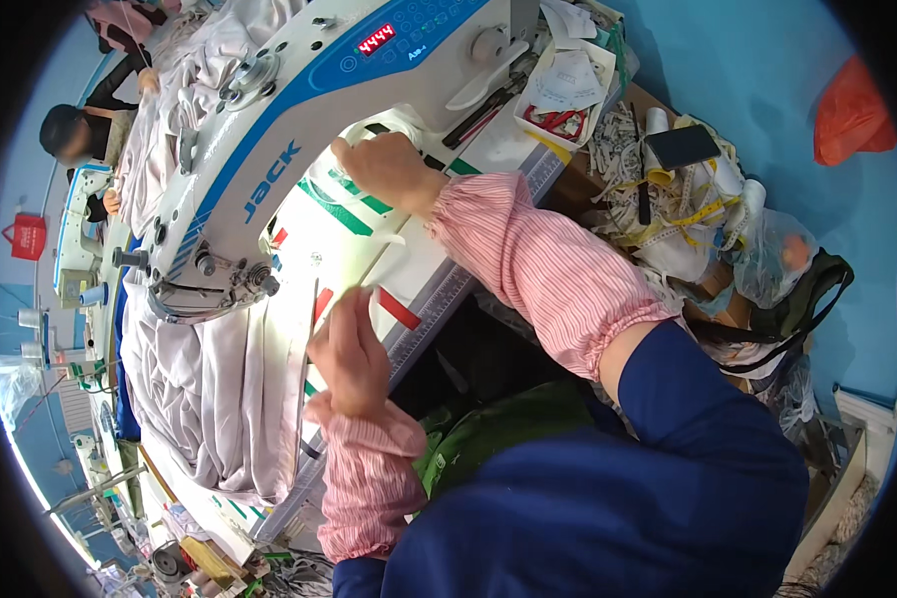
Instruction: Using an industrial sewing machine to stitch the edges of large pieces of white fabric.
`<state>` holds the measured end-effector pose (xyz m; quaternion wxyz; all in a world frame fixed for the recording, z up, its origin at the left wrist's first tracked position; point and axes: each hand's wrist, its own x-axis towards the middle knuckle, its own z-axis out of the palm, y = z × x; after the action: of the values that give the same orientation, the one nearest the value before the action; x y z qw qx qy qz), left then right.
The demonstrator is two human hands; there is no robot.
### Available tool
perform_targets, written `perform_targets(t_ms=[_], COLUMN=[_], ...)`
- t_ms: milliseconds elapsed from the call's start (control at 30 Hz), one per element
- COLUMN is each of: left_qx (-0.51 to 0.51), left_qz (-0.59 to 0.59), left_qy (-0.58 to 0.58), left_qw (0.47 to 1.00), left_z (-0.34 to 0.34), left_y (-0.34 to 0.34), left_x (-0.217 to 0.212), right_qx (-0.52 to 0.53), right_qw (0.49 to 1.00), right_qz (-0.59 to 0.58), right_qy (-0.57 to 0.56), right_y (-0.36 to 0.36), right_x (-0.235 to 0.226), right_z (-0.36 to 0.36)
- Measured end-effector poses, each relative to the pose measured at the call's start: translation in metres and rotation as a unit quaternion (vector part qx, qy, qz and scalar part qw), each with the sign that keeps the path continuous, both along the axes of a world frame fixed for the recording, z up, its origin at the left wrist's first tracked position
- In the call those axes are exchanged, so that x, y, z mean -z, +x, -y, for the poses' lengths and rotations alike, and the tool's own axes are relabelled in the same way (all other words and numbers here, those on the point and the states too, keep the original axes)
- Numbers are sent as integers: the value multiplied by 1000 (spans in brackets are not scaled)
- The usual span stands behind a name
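A white-and-blue sewing machine [269, 179] stands over the bright work table. Just right of its body, my right hand [389, 169] is curled with the knuckles up, over a loose pile of clear or whitish material [404, 118]; what its fingers hold is hidden. Closer to me, my left hand [349, 359] has its fingers drawn together near the table's front edge; I cannot make out anything in them. A pale strip [384, 259] lies between the hands. Left of my left hand, light pinkish-grey fabric [219, 399] hangs in folds below the needle area.
Green strips [337, 209] and a red strip [399, 309] mark the table beside a ruler edge [424, 324]. A white box [568, 95] holds papers and red items. On a cluttered heap at right lie a phone [683, 147] and yellow tape measure [693, 214]. Another person [95, 135] works at far left.
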<state>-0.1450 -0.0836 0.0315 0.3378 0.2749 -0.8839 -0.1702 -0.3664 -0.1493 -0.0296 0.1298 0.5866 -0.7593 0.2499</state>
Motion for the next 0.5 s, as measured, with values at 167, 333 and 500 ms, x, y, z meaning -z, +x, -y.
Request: perform_targets(t_ms=[167,333,500], left_qx=[9,-37,-43], left_qz=[29,-24,-79], left_qy=[-24,124,198], left_qw=[999,991,976], left_z=[15,18,25], left_y=[39,61,57], left_x=[0,7,13], right_qx=[-58,-266,-284], right_qw=[997,927,918], right_qz=[47,193,240], right_qy=[-17,-179,-136], right_y=[15,79,91], right_x=[-10,-32,-19], right_z=[-23,-92,-103])
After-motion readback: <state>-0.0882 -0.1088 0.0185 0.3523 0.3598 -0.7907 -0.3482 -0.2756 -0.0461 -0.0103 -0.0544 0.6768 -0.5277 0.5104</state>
